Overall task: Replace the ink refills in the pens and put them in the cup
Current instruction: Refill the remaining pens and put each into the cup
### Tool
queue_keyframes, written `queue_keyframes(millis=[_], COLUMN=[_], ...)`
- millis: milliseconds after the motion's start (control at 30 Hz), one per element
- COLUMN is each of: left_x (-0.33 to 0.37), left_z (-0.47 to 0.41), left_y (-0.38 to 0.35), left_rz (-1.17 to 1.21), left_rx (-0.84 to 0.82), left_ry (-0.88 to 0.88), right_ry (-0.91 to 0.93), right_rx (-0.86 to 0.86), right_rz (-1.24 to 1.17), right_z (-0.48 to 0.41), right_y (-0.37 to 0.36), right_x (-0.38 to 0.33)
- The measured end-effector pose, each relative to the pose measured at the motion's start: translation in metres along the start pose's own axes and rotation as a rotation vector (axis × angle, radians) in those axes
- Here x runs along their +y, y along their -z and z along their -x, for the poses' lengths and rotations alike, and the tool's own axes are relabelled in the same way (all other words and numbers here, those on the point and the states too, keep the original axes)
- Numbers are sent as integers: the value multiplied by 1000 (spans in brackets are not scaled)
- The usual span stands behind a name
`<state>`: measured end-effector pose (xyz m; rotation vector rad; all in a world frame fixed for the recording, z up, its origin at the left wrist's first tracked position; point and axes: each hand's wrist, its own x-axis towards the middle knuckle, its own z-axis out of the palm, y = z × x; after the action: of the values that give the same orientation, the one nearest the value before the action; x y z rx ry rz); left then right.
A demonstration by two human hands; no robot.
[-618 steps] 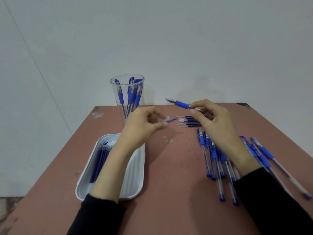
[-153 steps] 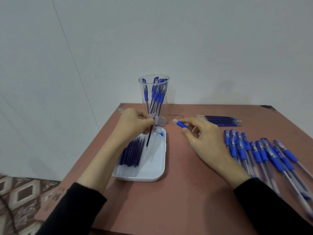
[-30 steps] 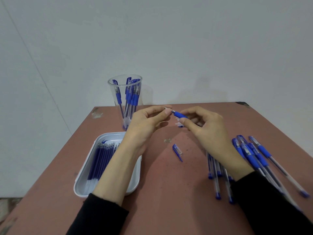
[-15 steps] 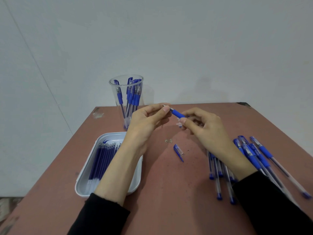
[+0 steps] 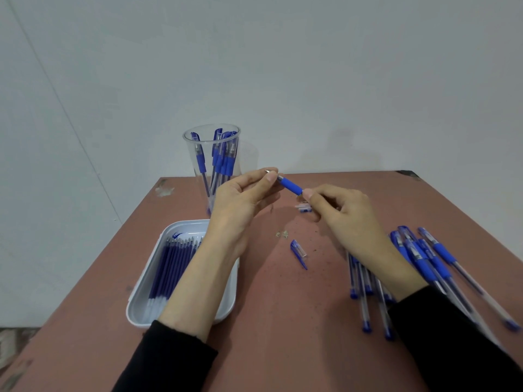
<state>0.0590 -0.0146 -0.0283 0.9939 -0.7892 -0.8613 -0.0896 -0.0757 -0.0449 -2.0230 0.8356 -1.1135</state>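
Now left hand, right hand pinch one pen; one cap.

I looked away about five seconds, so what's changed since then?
The left hand left the tray and now pinches the tip of the pen the right hand holds. A cap now lies on the table. Cup and loose pens stay put.
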Motion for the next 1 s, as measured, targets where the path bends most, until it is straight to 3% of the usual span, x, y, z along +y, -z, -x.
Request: queue_keyframes(millis=[1000], left_x=[1], left_z=[-1], left_y=[1], left_rz=[71], left_rx=[82], left_ry=[21], right_ry=[28], right_rx=[35], right_rz=[-18], right_z=[1], right_y=[0], right_x=[0])
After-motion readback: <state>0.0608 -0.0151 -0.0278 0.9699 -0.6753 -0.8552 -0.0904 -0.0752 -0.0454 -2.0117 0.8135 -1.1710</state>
